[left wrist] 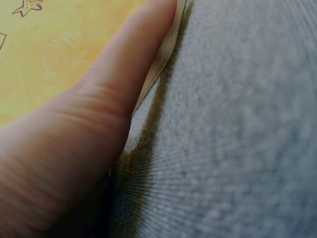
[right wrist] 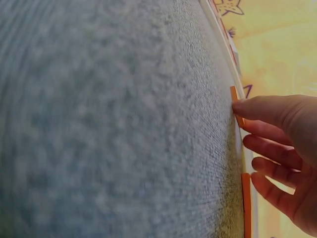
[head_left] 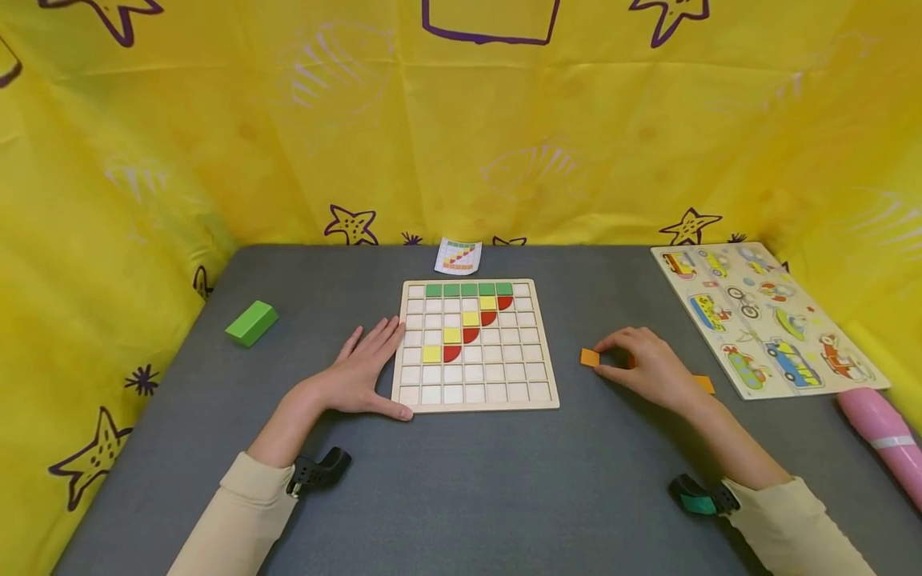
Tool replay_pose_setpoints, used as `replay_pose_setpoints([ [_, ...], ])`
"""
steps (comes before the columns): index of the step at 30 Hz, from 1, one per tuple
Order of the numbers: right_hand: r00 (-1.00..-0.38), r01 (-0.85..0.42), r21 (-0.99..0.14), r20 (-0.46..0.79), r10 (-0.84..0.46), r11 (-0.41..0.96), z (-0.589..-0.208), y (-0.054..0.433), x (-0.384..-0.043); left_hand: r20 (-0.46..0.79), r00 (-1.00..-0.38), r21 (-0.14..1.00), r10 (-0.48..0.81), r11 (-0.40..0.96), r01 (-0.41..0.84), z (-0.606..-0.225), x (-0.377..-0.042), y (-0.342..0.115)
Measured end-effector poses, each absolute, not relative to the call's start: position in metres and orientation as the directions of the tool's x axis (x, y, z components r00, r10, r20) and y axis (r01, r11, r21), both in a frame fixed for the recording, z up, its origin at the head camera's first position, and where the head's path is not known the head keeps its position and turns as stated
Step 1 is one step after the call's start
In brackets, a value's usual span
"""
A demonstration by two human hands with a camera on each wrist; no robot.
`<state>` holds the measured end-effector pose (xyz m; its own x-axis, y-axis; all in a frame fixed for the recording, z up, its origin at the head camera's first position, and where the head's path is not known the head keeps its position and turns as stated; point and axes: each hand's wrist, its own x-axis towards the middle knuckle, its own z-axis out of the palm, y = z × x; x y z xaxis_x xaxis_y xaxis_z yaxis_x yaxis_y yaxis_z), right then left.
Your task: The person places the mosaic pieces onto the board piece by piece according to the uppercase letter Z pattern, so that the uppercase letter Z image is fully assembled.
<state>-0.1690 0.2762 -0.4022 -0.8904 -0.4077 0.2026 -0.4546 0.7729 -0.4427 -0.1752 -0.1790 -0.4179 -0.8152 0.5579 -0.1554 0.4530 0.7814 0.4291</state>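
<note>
My left hand (head_left: 360, 372) lies spread against the left side of a wooden grid board (head_left: 483, 409), thumb at its lower left corner. In the left wrist view the thumb (left wrist: 114, 74) is straight along the board's edge. Green and yellow squares and red quarter-round pieces sit in the upper cells; the lower rows show bare wood. To the board's right, my right hand (head_left: 651, 368) pinches a small orange square tile (head_left: 590, 358) between thumb and fingers. In the right wrist view, another orange tile (right wrist: 246, 208) lies below the fingertips. An orange piece (head_left: 703, 384) shows beside the right wrist.
A small pattern card (head_left: 458, 257) lies behind the board. The green block (head_left: 251, 323) is at the left. At the right are a picture puzzle board (head_left: 771, 320) and a pink cylindrical object (head_left: 882, 428). Yellow cloth (head_left: 461, 120) hangs round the grey table (head_left: 497, 496).
</note>
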Motion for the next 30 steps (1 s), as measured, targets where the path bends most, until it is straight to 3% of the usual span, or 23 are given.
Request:
replay_pose_setpoints([
  [11, -0.889, -0.458, -0.476, 0.241, -0.389, 0.751, -0.399, 0.258, -0.171, -0.152, -0.821, 0.405, 0.551, 0.792, 0.456, -0.418, -0.174, -0.178],
  [20, -0.927, -0.342, -0.649, 0.114, -0.358, 0.679, -0.396, 0.219, -0.173, -0.130, -0.827, 0.428, 0.547, 0.783, 0.450, -0.417, -0.174, -0.177],
  [30, -0.880, -0.399, -0.704, 0.114, -0.461, 0.587, -0.397, 0.174, -0.175, -0.140, -0.831, 0.454, 0.539, 0.780, 0.429, -0.417, -0.176, -0.178],
])
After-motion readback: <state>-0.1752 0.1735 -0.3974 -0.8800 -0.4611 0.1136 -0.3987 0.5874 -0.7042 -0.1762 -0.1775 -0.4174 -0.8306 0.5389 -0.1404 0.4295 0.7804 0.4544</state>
